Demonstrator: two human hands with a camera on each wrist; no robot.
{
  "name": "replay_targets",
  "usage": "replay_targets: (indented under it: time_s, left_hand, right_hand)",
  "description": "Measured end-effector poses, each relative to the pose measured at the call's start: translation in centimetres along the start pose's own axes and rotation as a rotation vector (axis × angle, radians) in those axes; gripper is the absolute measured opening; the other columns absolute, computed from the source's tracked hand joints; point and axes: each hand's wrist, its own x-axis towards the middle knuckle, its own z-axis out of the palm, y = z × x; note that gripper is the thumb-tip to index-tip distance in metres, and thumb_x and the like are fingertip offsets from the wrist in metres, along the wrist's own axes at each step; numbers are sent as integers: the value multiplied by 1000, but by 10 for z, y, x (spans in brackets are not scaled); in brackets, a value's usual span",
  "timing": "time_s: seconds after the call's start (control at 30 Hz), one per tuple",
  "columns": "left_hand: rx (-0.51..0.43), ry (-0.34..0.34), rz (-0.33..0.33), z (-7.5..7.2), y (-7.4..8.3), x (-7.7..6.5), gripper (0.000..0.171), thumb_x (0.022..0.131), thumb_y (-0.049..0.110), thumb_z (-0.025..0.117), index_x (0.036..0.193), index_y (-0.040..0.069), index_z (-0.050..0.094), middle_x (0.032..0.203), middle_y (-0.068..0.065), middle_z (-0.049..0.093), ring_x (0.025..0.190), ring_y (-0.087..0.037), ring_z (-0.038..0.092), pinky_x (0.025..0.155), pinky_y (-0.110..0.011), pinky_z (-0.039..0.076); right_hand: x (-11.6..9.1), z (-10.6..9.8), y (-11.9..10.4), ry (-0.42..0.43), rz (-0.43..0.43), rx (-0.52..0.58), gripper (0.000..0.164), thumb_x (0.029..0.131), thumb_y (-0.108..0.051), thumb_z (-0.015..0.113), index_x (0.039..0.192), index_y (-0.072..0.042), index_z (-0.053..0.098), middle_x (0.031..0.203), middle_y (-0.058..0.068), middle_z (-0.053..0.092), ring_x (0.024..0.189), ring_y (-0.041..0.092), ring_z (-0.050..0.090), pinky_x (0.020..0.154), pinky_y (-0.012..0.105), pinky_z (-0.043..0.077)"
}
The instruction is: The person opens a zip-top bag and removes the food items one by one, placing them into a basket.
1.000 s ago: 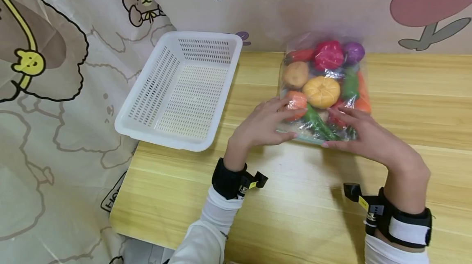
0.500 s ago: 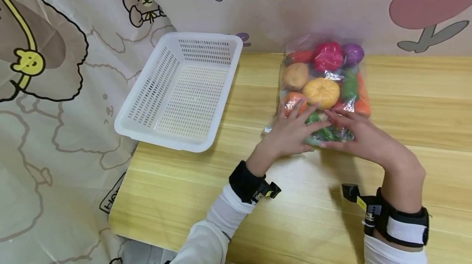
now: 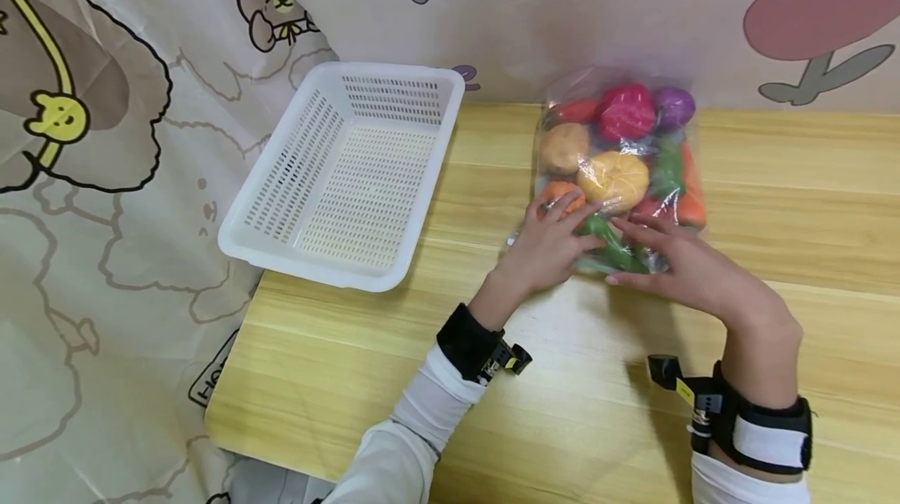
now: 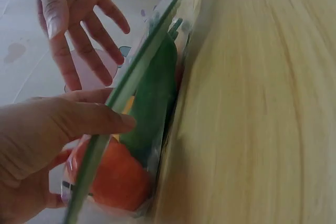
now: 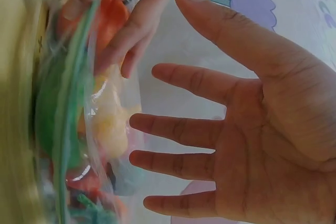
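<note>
At far left, a soft printed cloth (image 3: 84, 269) hangs in creases beside the counter (image 3: 316, 379), whose wood grain runs in pale stripes. Next, a white plastic basket (image 3: 366, 191) with slotted walls and rounded corners stands at the counter's left end. The left hand (image 3: 541, 254) pinches the near edge of a clear bag (image 3: 636, 146), thumb on one side of its pale green strip (image 4: 135, 72) and fingers on the other. The rectangular, glossy, crinkled bag lies flat toward the counter's back edge, packed with smooth, vegetable-shaped pieces: a slim red chilli (image 3: 576, 109), a rounded tan piece (image 3: 565, 148), a ribbed yellow pumpkin (image 3: 613, 180), a lobed red pepper (image 3: 627, 111) and a round purple piece (image 3: 675, 108). The right hand (image 3: 689, 262) spreads its fingers straight, holding nothing, at the bag's near right corner.
</note>
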Motion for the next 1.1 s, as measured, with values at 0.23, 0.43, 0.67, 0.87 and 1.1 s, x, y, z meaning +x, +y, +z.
replay_targets:
  time_s: [0.23,0.43,0.67,0.87,1.1]
  left_hand:
    - [-42,90,6,0,-4,-1,29,92,31,55,119,43,60,149,12,35,141,-17,21,105,-49,33]
    - [-14,215,-13,4,-3,0,26,93,34,54,117,37,62,137,14,50,134,-14,34,96,-38,40]
    - [-24,297,-25,3,-4,-3,22,94,30,54,112,35,64,125,17,59,129,-11,40,92,-33,43]
    - [-24,440,-25,0,-6,-6,21,96,26,49,105,33,68,113,17,65,122,-8,48,84,-28,46]
    - [-43,586,-47,-3,-10,-10,23,95,20,50,99,32,69,105,14,68,114,-8,55,81,-24,46]
  right_hand:
    - [7,5,-2,-16,20,-49,79,79,-35,72,141,0,36,141,35,31,125,56,32,96,68,28]
    - [12,9,-6,-43,58,-76,80,82,-30,70,143,1,31,140,34,31,124,54,31,98,66,28]
    - [11,10,-6,-6,41,-99,72,81,-19,70,140,5,35,132,33,37,121,52,34,97,64,30]
    - [10,12,-3,81,-27,-121,59,78,-5,69,131,7,46,117,31,45,107,45,43,87,58,39]
    - [3,5,2,89,56,-115,49,80,-6,66,124,6,51,110,31,44,96,45,41,79,55,38]
